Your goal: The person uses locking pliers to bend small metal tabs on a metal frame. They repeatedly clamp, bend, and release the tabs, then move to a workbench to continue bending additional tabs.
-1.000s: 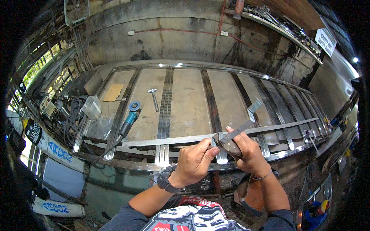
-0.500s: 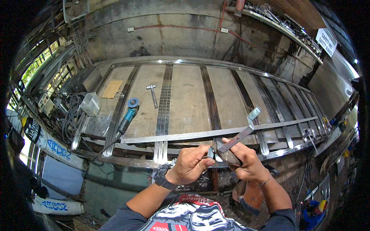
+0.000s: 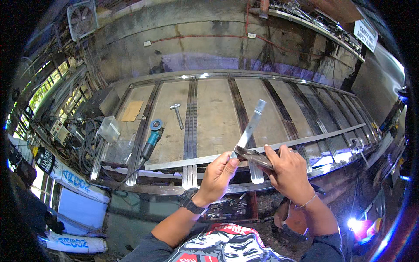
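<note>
My left hand (image 3: 219,177) is closed, thumb and fingers pinching the lower end of a thin shiny metal strip (image 3: 252,124). The strip slants up and away over the frame, with a bend near its far tip. My right hand (image 3: 288,170) is closed round a dark grey plier-like metal tool (image 3: 259,160); its tip meets the strip just beside my left fingertips. My fingers hide part of the tool, so its exact kind is unclear. Behind both hands a long flat metal bar (image 3: 200,160) lies slanting across a metal frame (image 3: 190,126).
On the bench lie a hammer (image 3: 177,116), a teal angle grinder (image 3: 152,139) with its cord, a piece of brown cardboard (image 3: 132,111) and a clear plastic box (image 3: 109,129). Coiled cables (image 3: 85,146) hang at left. A bright light (image 3: 355,224) glares at lower right.
The metal strip has swung from pointing right to pointing more away from me. My right hand has shifted right and the tool now points left. A bright glare has appeared at lower right.
</note>
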Demonstrator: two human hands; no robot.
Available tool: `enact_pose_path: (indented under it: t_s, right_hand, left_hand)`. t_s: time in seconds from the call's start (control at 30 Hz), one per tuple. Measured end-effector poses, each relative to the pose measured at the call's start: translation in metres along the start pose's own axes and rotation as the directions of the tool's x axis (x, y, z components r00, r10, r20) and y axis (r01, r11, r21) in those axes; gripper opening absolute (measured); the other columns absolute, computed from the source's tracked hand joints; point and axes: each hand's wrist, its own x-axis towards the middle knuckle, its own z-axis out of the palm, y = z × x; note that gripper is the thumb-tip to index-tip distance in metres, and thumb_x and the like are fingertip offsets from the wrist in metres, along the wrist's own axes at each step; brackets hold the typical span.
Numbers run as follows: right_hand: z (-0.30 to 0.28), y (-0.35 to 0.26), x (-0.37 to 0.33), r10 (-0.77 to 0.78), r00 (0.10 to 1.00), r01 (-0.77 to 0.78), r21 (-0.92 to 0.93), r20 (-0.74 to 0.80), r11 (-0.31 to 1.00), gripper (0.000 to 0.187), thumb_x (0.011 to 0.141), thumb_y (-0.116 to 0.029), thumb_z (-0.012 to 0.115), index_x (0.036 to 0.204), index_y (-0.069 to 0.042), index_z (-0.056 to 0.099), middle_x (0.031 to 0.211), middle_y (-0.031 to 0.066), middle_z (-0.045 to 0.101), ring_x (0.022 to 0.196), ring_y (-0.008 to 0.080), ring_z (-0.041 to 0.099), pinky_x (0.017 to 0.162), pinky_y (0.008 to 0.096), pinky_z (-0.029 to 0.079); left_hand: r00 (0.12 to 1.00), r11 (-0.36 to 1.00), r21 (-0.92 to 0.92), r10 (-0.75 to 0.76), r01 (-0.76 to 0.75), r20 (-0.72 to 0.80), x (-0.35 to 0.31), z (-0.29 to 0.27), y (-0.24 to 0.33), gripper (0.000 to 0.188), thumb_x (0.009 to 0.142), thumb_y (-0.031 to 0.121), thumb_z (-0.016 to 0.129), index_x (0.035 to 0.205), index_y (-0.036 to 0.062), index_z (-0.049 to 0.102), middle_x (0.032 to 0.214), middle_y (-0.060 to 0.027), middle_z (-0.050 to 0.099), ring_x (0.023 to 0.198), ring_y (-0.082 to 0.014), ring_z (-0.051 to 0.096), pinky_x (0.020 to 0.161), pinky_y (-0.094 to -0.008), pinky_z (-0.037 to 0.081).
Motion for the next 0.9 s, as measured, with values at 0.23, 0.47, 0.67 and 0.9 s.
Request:
enact_pose_path:
  t_s: [0.23, 0.47, 0.67, 0.9]
  right_hand:
    - [0.003, 0.015, 0.009, 0.056, 0.989, -0.060, 0.024, 0.137, 0.998, 0.025, 0.087, -0.007, 0.065, 0.111, -0.006, 0.060, 0.092, 0.0209, 0.066, 0.081, 0.0384, 0.071, 0.070, 0.0489, 0.057]
    - [0.033, 0.034, -0.020, -0.069, 0.765, -0.636, 0.734, 0.641, -0.237, 0.046, 0.105, -0.031, 0.061, 0.131, 0.006, 0.056, 0.112, 0.0195, 0.069, 0.101, 0.0321, 0.073, 0.085, 0.0463, 0.065]
    - [0.077, 0.002, -0.053, -0.158, 0.899, -0.378, 0.542, 0.409, -0.750, 0.064, 0.105, -0.042, 0.051, 0.140, 0.012, 0.048, 0.126, 0.0369, 0.062, 0.120, 0.0448, 0.064, 0.102, 0.0523, 0.054]
    - [0.033, -0.043, -0.033, -0.296, 0.919, -0.384, 0.410, 0.262, -0.828, 0.049, 0.106, -0.026, 0.053, 0.138, 0.010, 0.048, 0.125, 0.0279, 0.065, 0.125, 0.0447, 0.061, 0.105, 0.0493, 0.053]
  left_hand:
    - [0.989, 0.991, -0.068, -0.117, 0.111, -0.094, 0.013, -0.018, 0.000, 0.040, 0.110, 0.042, 0.049, 0.118, 0.0042, 0.061, 0.064, 0.0080, 0.040, 0.052, -0.0033, 0.033, 0.047, -0.0220, 0.027]
    - [0.996, 0.822, -0.565, -0.034, 0.075, 0.084, 0.037, -0.072, 0.029, 0.051, 0.113, 0.042, 0.036, 0.141, 0.0013, 0.049, 0.058, 0.0049, 0.033, 0.051, -0.0099, 0.030, 0.055, -0.0277, 0.032]
    - [0.981, 0.666, -0.733, 0.010, 0.138, 0.194, 0.050, -0.082, 0.027, 0.048, 0.113, 0.036, 0.037, 0.147, 0.0028, 0.043, 0.057, 0.0040, 0.036, 0.051, -0.0108, 0.033, 0.058, -0.0279, 0.032]
    - [0.972, 0.693, -0.704, 0.020, 0.155, 0.234, 0.058, -0.060, 0.026, 0.049, 0.114, 0.033, 0.036, 0.147, -0.0024, 0.043, 0.060, 0.0040, 0.037, 0.056, -0.0103, 0.035, 0.061, -0.0282, 0.035]
